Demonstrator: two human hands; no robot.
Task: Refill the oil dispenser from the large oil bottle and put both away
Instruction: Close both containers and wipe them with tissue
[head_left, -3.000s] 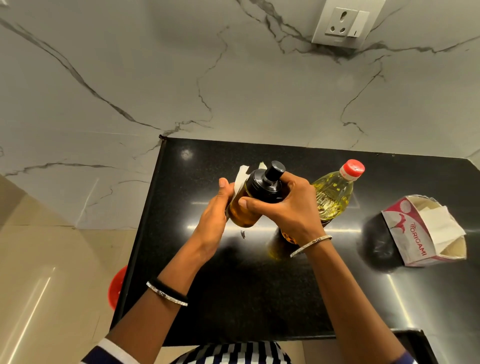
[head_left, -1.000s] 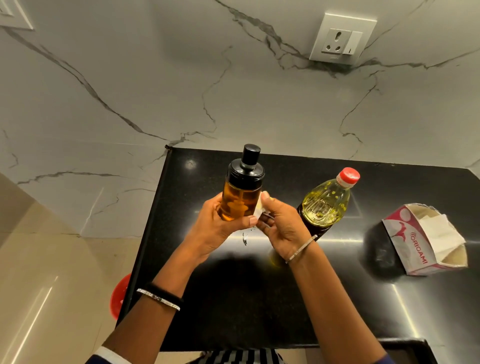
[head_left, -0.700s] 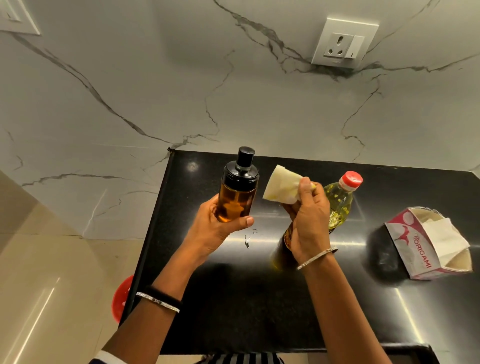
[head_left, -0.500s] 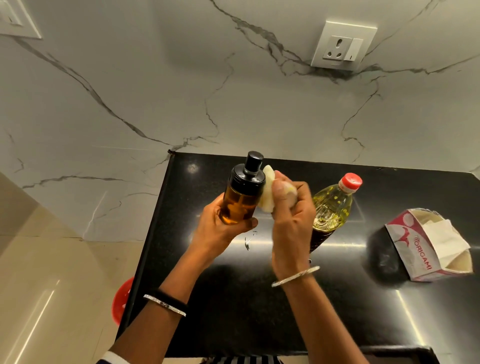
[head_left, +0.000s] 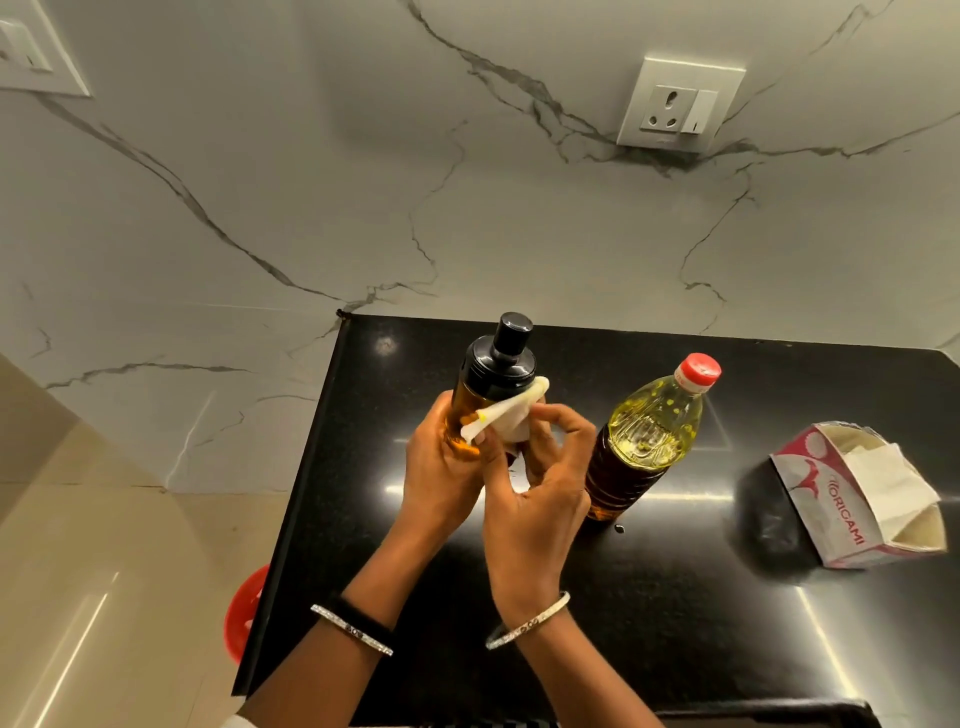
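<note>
Nearest the camera, both forearms reach in from six o'clock, each with a bangle at the wrist. The left hand (head_left: 441, 467) grips the lower body of the amber glass oil dispenser with the black pump cap (head_left: 493, 374) and holds it upright above the polished black stone surface (head_left: 675, 623). The right hand (head_left: 535, 499) pinches a folded white paper tissue (head_left: 506, 421) against the dispenser's side, just under the cap.

Assessment: the refill appears complete (both vessels are capped and the dispenser shows amber oil), and the step in hand is wiping oil off the dispenser's outside. The next move calls for discarding the tissue and carrying both vessels to storage. Oily glass may slip, so a dry, firm hold is advised.

At three o'clock of the hands, the large clear plastic oil bottle with the red cap (head_left: 644, 441) stands on the surface, near the right hand but not touching it. Farther towards three o'clock lies an opened red-and-white cardboard tissue box (head_left: 852, 499) printed "ORIGAMI". No other writing can be read on bottle or dispenser. At one o'clock, on the veined marble wall, sits a white socket plate (head_left: 675, 104).
</note>
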